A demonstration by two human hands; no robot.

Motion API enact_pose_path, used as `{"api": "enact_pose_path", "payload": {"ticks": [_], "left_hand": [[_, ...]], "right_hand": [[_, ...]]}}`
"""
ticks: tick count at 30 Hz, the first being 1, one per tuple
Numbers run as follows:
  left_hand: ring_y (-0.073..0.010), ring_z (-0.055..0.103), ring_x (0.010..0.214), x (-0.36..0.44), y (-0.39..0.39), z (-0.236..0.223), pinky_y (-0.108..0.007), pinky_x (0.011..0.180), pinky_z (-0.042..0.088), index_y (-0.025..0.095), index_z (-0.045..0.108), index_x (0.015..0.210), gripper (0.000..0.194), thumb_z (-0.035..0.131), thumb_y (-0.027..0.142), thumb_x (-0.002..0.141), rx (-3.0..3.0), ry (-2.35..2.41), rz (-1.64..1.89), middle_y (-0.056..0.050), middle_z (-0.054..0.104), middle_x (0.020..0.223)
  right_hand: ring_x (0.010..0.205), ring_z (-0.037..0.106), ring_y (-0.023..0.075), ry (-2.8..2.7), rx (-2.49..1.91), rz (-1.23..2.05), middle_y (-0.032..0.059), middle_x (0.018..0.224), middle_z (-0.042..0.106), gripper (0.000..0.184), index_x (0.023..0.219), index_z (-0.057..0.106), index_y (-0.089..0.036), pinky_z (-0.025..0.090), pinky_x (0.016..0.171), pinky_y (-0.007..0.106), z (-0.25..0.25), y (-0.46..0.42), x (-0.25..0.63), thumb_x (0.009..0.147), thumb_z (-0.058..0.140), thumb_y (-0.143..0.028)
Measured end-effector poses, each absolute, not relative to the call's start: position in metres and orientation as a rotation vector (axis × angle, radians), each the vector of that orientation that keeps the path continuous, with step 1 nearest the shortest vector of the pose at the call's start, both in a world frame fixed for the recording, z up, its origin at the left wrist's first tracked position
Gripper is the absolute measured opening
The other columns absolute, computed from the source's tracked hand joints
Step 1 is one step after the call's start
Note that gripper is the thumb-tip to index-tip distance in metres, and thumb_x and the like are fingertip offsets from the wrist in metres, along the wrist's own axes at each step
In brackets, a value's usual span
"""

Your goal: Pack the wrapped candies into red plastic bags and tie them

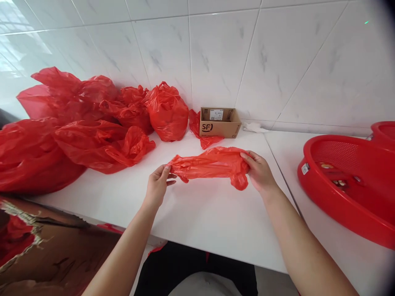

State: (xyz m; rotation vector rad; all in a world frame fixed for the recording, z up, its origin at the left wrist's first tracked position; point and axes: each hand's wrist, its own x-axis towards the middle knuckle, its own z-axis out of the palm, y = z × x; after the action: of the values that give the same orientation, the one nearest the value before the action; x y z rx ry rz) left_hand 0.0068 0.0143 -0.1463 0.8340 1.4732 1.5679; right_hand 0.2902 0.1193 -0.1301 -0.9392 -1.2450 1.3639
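Bag (206, 166) stretched sideways; left hand (156, 185) fingers clamped on 9 o'clock end, right hand (261, 170) fingers 3 o'clock; box (219, 130) at 12.

Premises appear to be a packing or sorting workroom: tiled wall (222, 53) behind a white tabletop (216, 222), red bags (92, 135) massed toward its back-left corner, SF-marked carton (219, 130) near the back edge, perforated red basket (327, 201) past the right-edge seam.
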Motion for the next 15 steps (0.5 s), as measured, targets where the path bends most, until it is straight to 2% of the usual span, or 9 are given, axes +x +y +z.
{"api": "enact_pose_path", "payload": {"ticks": [3,5,7,9,13,15], "left_hand": [[-0.0142,0.064,0.078,0.0,0.018,-0.152,-0.027,0.069,0.054,0.018,0.06,0.089,0.035,0.067,0.051,0.077,0.704,1.453,1.647,-0.003,0.064,0.091],[-0.0147,0.065,0.079,-0.001,0.018,-0.152,-0.03,0.072,0.054,0.019,0.057,0.089,0.032,0.065,0.048,0.078,0.656,1.408,1.669,-0.003,0.064,0.093],[-0.0153,0.066,0.078,0.003,0.017,-0.15,-0.031,0.073,0.054,0.02,0.052,0.086,0.029,0.063,0.046,0.079,0.641,1.365,1.673,-0.002,0.065,0.092],[-0.0163,0.067,0.078,0.012,0.015,-0.148,-0.032,0.073,0.054,0.021,0.048,0.082,0.029,0.064,0.045,0.08,0.646,1.334,1.655,-0.001,0.066,0.088],[-0.0183,0.068,0.08,0.037,0.011,-0.142,-0.036,0.078,0.054,0.02,0.048,0.083,0.031,0.067,0.044,0.08,0.705,1.276,1.57,-0.004,0.069,0.089],[-0.0186,0.068,0.083,0.048,0.009,-0.14,-0.038,0.081,0.054,0.019,0.05,0.086,0.03,0.067,0.043,0.081,0.747,1.242,1.531,-0.005,0.069,0.091]], "right_hand": [[0.055,0.041,0.0097,-1.309,-1.04,1.316,-0.0033,0.062,0.047,0.039,0.07,0.055,-0.019,0.035,0.051,0.024,-0.133,0.123,0.295,0.081,0.064,-0.055],[0.055,0.045,0.0115,-1.397,-1.209,1.156,-0.0024,0.062,0.051,0.037,0.076,0.058,-0.019,0.038,0.053,0.025,-0.134,0.126,0.3,0.082,0.062,-0.056],[0.062,0.053,0.0145,-1.491,-1.321,0.835,0.0004,0.072,0.06,0.032,0.089,0.061,-0.02,0.043,0.059,0.028,-0.131,0.123,0.3,0.083,0.061,-0.052],[0.074,0.059,0.0171,-1.572,-1.243,0.463,0.0037,0.087,0.065,0.026,0.098,0.062,-0.021,0.048,0.069,0.031,-0.122,0.111,0.291,0.088,0.057,-0.044],[0.089,0.06,0.0202,-1.823,-0.869,-0.107,0.0071,0.095,0.066,0.01,0.091,0.065,-0.021,0.047,0.084,0.036,-0.108,0.069,0.255,0.089,0.057,-0.027],[0.098,0.059,0.023,-1.908,-0.82,-0.286,0.0093,0.107,0.064,0.008,0.09,0.068,-0.022,0.045,0.09,0.039,-0.109,0.056,0.242,0.086,0.062,-0.024]]}}
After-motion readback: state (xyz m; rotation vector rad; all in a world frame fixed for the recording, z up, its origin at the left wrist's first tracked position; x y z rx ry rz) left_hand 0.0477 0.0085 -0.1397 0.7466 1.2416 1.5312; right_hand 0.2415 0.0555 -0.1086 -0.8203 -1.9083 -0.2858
